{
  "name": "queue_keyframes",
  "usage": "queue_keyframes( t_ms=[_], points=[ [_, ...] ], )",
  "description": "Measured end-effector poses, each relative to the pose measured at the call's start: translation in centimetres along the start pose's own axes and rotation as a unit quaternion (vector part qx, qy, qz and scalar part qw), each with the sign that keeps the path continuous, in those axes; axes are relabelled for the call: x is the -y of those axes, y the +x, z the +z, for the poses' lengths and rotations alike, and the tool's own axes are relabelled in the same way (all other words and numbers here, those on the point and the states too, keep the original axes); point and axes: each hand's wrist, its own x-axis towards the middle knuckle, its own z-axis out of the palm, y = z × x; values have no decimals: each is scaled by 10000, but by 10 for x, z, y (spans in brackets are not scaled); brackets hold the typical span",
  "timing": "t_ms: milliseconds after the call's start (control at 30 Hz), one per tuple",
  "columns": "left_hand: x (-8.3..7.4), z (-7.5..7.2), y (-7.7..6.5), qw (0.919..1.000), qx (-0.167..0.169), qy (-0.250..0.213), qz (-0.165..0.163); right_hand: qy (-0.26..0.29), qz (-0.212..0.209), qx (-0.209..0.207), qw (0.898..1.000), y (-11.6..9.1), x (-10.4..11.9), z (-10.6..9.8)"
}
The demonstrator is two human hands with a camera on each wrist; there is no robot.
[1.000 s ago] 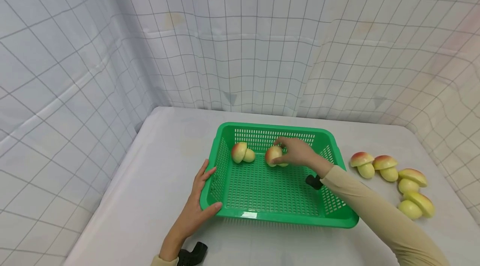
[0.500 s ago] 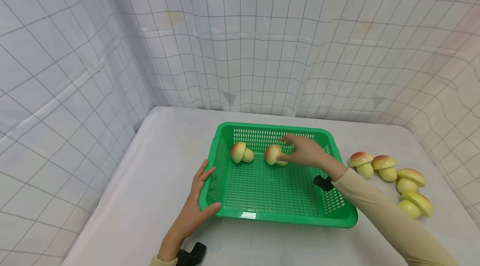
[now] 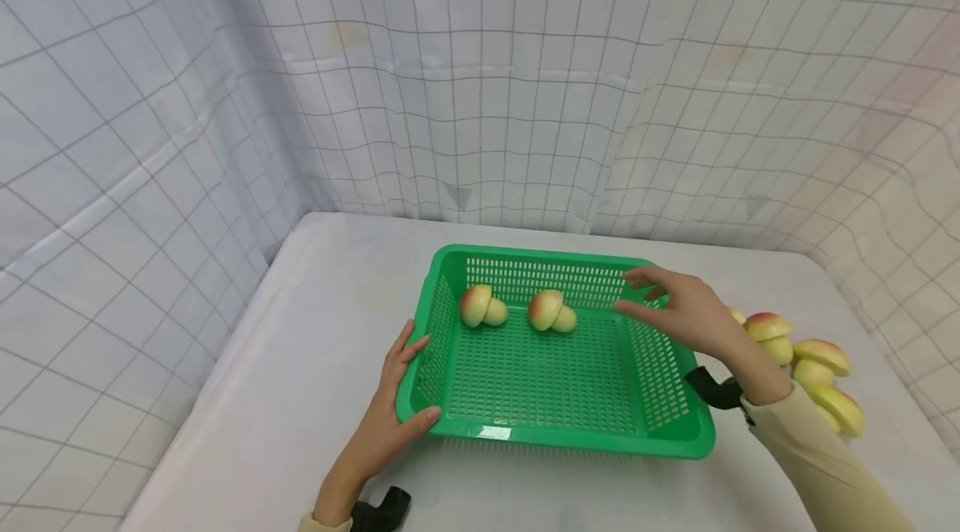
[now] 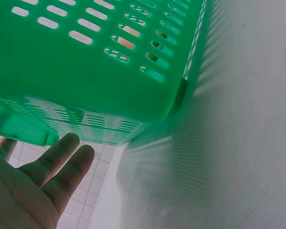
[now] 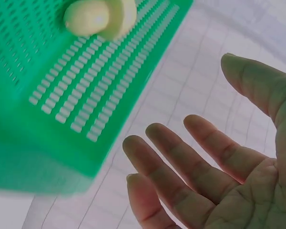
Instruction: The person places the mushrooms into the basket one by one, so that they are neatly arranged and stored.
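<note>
Held with fingers and thumb apart, grasping nothing, the right hand [image 3: 686,315] masks the far right corner of the green basket [image 3: 570,441] and most of the leftmost toy mushroom [image 3: 737,314] of four on the right; a sleeve [image 3: 817,457] partly covers the nearest. Two basket mushrooms [image 3: 547,311] lie toward the far side, glimpsed only through slots in the left wrist view. The left hand [image 3: 378,432], fingers spread, touches the left rim. The white table [image 3: 292,348] extends widely leftward.
</note>
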Motion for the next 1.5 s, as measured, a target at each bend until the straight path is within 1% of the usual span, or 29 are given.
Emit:
queue_keyframes(
  t_ms=[167,267,333,467,567,733,867,1033,1067,1167,1233,1333,1500],
  points=[
    [0,0,-1,10000,40,-11,11,42,270,-605,9978,-29,-22,-16],
    [1,0,-1,10000,45,-13,16,-8,530,-1100,9925,-47,-35,-23],
    [2,0,-1,10000,50,-1,41,-60,734,-1480,9862,-58,-42,-25],
    [2,0,0,10000,52,-22,58,-70,1010,-2214,9699,-75,-55,-26],
    [2,0,0,10000,33,-17,64,-40,1197,-2544,9597,-86,-63,-24],
    [1,0,1,10000,17,3,96,34,1864,-2723,9440,-104,-81,-23],
    [2,0,1,9999,32,-10,127,62,2376,-2879,9277,-115,-94,-19],
    [3,0,0,9999,47,-70,122,-110,3039,-2812,9102,-128,-107,-11],
    [3,0,0,9999,46,-84,122,-137,3145,-2757,9082,-131,-110,-10],
    [3,-1,1,9999,37,-100,129,-142,3337,-2650,9046,-137,-114,-8],
    [3,-1,1,9999,32,-100,131,-104,3386,-2625,9035,-140,-117,-7],
    [3,-1,0,9999,34,-97,93,-24,3393,-2726,9003,-145,-120,-3],
    [3,0,0,9999,40,-80,88,23,3503,-2949,8890,-150,-127,3]
  ],
)
